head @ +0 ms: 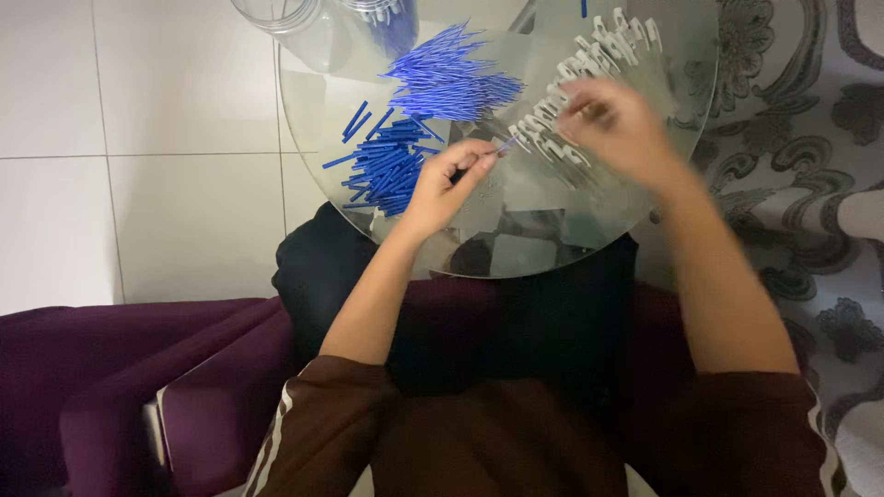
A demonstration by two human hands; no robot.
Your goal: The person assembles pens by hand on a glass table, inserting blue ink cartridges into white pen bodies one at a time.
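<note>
Left hand (448,179) pinching thin blue plastic stick (505,144), long axis pointing up-right toward right hand (615,124). Right fingers curling over white plastic clips (552,138), blurred, grip unclear. Loose blue sticks pile (387,161) lying farther left on round glass table (516,248).

My right hand (615,124) is smeared by motion blur, so I cannot tell what its fingers pinch among the white clips (589,69) under them. My left hand (451,179) hides most of the thin blue piece (505,143) between its fingertips; only a short tip pokes out. Beyond my fingers, the clear jars (304,23) are cut off by the top edge. My right wrist covers part of the glass table (516,258) rim.
</note>
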